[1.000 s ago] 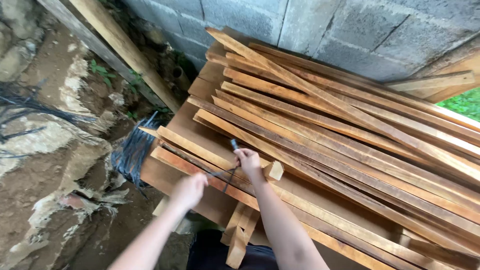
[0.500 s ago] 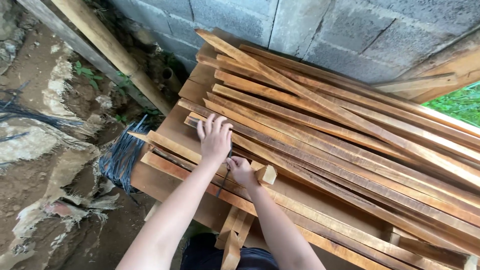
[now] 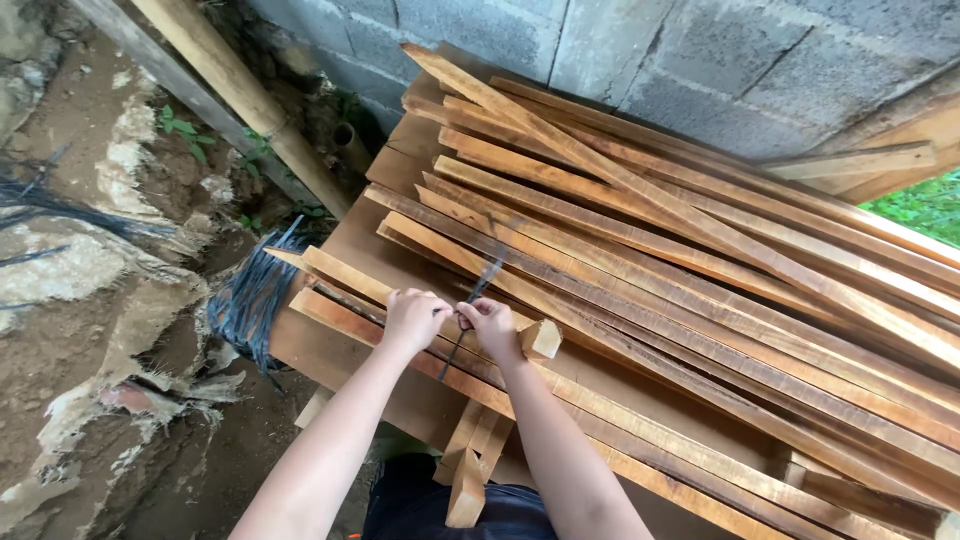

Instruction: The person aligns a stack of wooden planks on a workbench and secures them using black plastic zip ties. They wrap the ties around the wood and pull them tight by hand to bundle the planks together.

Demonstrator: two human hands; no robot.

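Observation:
My left hand (image 3: 413, 318) and my right hand (image 3: 490, 327) meet over the near left end of a pile of long wooden slats (image 3: 660, 250). Both hands pinch a thin dark strap (image 3: 480, 283). One end of the strap sticks up and away from my fingers, blurred; the other end hangs down across the slats below my right hand. A short wooden block (image 3: 542, 339) lies right next to my right hand. The slats rest on a flat board (image 3: 340, 350).
A bundle of dark straps (image 3: 250, 300) hangs off the board's left edge. A grey block wall (image 3: 640, 50) stands behind the pile. Two long planks (image 3: 230, 95) lean at the left over rocky dirt ground (image 3: 80, 330). Short wood offcuts (image 3: 470, 470) stand below the board.
My left hand has come back from lying flat on the slats and closed on the strap beside my right hand. The strap's free end has swung upward.

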